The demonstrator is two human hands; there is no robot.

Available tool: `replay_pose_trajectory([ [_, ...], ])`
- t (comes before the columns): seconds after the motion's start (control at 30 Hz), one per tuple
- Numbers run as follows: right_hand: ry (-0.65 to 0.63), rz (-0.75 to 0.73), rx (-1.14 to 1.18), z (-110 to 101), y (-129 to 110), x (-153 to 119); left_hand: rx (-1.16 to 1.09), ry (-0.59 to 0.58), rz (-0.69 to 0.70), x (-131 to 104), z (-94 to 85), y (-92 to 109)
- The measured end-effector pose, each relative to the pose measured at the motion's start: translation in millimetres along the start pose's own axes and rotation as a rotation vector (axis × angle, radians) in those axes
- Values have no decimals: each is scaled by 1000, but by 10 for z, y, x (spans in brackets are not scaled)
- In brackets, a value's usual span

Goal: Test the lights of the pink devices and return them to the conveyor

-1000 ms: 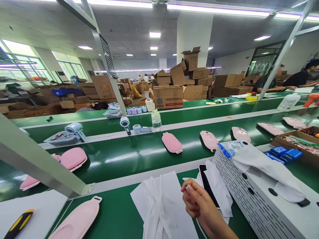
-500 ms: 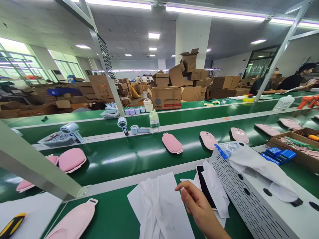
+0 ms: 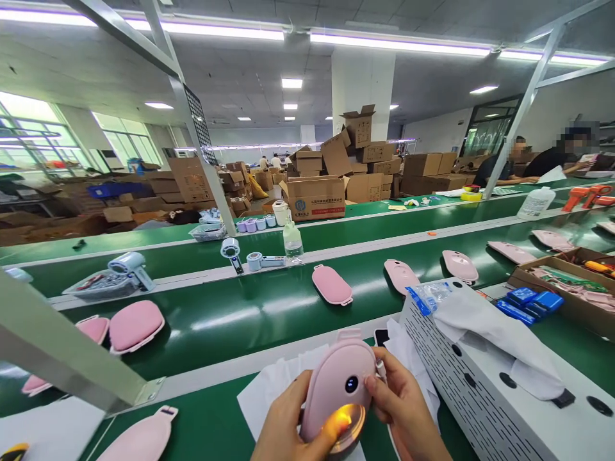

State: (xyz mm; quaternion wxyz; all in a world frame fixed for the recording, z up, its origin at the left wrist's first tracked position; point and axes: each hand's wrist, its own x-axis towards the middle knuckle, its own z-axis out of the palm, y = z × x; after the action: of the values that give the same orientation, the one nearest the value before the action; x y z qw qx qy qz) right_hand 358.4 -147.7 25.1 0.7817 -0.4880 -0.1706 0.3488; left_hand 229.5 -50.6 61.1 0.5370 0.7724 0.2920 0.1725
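Observation:
My left hand (image 3: 293, 416) is closed around a pink oval electronic device (image 3: 331, 371), tilted up in front of me. The device has a small round lit display (image 3: 352, 384), and an orange glow shines on my thumb at a clear round part near its bottom. At the device's right edge, my right hand (image 3: 401, 397) pinches a white cable (image 3: 381, 369), its thumb against the casing beside the display. Whether the plug is fully seated is hidden by my fingers. White cloths and paper (image 3: 262, 390) lie behind and below the device.
Several pink housings, one of them here (image 3: 332, 285), sit on the green conveyor (image 3: 216, 326). A slotted white metal box (image 3: 480, 378) stands at right, near blue battery packs (image 3: 528, 304). Another pink housing (image 3: 141, 438) lies front left, beside a slanted metal post (image 3: 72, 346). Two people sit far right.
The pink device has come into view, held in my left hand. My right hand, earlier over the cloths with curled fingers, now pinches the white cable at the device's edge.

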Motion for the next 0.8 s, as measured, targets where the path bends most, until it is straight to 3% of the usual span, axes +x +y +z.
replay_pose_trajectory([
  [0.07,63,-24,30,-26,-68,44,49,-66,41,135,4,24],
  [0.13,104,-48,76,-66,-147,76,58,-238,108,346,-78,70],
  [0.23,148,-68,138,-129,-224,110,28,-585,229,859,-212,87],
  [0.27,158,-69,149,-147,-230,123,30,-605,259,1069,-212,54],
  [0.33,171,-66,148,-175,-216,156,134,-437,289,1499,-108,-86],
  [0.43,157,-67,117,-205,-164,217,459,-153,294,2023,222,-395],
  [0.57,143,-59,127,-242,-119,279,711,3,322,2319,513,-599],
  [0.67,158,-41,151,-271,-122,298,748,108,351,2283,406,-439],
  [0.8,173,-3,197,-261,-166,329,699,301,323,1965,-73,-48],
])
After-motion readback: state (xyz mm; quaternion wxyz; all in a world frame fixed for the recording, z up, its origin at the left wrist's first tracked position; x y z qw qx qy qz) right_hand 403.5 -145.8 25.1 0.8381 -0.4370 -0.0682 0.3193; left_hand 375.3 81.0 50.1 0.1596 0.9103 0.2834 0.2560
